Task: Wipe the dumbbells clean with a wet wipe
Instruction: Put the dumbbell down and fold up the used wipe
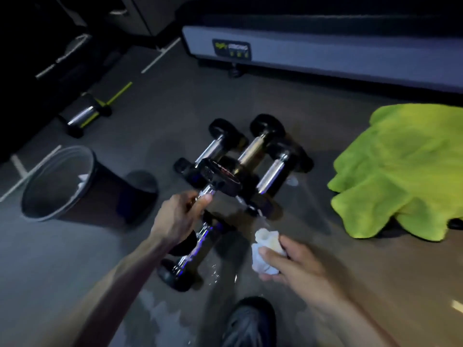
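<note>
On grey floor (150, 116), centre: left hand (179, 216) wrapped around chrome handle of raised dumbbell (218, 181); right hand (293, 261) pinching crumpled wet wipe (265, 249), just right of it. Below left hand, second dumbbell (190, 254) lying flat. Behind, three grouped dumbbells (253, 151) touching. Open floor lower left. Bounding obstacles: tipped bin (62, 181) left, green towel (395, 169) right, machine base (325, 56) behind, shoe (250, 324) near bottom edge.
</note>
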The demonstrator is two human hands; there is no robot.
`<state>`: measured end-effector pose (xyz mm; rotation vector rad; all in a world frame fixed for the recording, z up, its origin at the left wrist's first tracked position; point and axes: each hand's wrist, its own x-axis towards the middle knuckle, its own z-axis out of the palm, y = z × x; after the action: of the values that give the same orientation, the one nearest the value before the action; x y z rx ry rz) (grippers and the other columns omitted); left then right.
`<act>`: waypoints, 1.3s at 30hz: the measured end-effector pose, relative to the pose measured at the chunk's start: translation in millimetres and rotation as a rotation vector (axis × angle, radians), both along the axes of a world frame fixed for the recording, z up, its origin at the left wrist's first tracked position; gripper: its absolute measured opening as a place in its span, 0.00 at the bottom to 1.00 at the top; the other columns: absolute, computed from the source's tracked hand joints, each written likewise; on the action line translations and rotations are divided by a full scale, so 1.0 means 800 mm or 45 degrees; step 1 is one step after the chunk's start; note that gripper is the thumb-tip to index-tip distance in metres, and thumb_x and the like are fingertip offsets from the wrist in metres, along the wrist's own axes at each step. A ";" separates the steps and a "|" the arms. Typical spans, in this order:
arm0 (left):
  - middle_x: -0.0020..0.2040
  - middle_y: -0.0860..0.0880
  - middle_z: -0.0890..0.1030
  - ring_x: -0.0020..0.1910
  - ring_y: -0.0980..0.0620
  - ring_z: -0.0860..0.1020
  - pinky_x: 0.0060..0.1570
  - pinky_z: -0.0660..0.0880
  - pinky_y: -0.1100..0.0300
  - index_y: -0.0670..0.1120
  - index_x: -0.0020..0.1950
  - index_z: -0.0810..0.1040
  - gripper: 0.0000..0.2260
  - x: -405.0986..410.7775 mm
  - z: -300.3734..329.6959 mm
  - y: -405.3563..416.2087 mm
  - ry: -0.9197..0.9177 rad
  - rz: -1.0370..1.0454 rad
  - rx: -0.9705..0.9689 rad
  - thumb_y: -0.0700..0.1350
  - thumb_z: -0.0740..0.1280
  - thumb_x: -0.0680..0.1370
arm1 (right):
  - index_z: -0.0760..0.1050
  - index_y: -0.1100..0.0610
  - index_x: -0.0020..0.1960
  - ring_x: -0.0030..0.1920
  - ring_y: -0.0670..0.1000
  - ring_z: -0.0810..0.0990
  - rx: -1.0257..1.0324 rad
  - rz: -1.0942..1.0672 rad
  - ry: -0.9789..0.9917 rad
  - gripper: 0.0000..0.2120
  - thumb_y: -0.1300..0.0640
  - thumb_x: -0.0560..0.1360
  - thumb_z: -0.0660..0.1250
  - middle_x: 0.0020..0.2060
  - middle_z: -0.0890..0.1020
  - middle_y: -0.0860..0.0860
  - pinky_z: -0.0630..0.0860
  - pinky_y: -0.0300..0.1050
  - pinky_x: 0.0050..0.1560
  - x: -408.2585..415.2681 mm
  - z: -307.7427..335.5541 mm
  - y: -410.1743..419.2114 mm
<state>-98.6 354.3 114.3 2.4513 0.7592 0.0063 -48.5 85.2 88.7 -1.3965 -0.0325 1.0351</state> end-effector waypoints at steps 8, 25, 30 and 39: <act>0.42 0.46 0.81 0.51 0.36 0.81 0.51 0.76 0.46 0.54 0.43 0.76 0.22 -0.031 -0.046 0.097 0.375 0.224 0.266 0.71 0.58 0.79 | 0.85 0.56 0.53 0.56 0.61 0.86 -0.013 -0.039 0.301 0.12 0.52 0.82 0.64 0.53 0.87 0.59 0.84 0.56 0.55 -0.007 -0.012 0.056; 0.65 0.43 0.81 0.65 0.40 0.79 0.64 0.74 0.48 0.53 0.65 0.77 0.17 -0.031 -0.120 0.111 0.713 0.493 0.173 0.62 0.64 0.82 | 0.79 0.63 0.52 0.47 0.55 0.83 0.005 -0.188 0.173 0.04 0.66 0.77 0.71 0.51 0.83 0.64 0.86 0.50 0.46 0.019 -0.029 0.074; 0.59 0.44 0.81 0.58 0.45 0.80 0.59 0.77 0.47 0.48 0.65 0.79 0.15 -0.018 -0.076 0.064 0.005 0.457 0.124 0.42 0.71 0.78 | 0.83 0.57 0.45 0.43 0.52 0.82 -0.032 -0.223 0.065 0.04 0.64 0.75 0.75 0.42 0.80 0.56 0.85 0.54 0.48 0.011 -0.014 0.052; 0.53 0.59 0.85 0.55 0.58 0.82 0.61 0.77 0.59 0.47 0.59 0.82 0.11 -0.021 0.022 -0.078 0.061 -0.602 -0.884 0.42 0.76 0.78 | 0.82 0.58 0.47 0.34 0.48 0.79 0.073 -0.243 -0.052 0.03 0.64 0.75 0.73 0.40 0.84 0.57 0.73 0.36 0.35 -0.021 0.029 0.000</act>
<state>-115.5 291.6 131.7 1.8979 0.1318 -0.4235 -65.2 85.4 112.1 -1.3409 0.0408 0.8413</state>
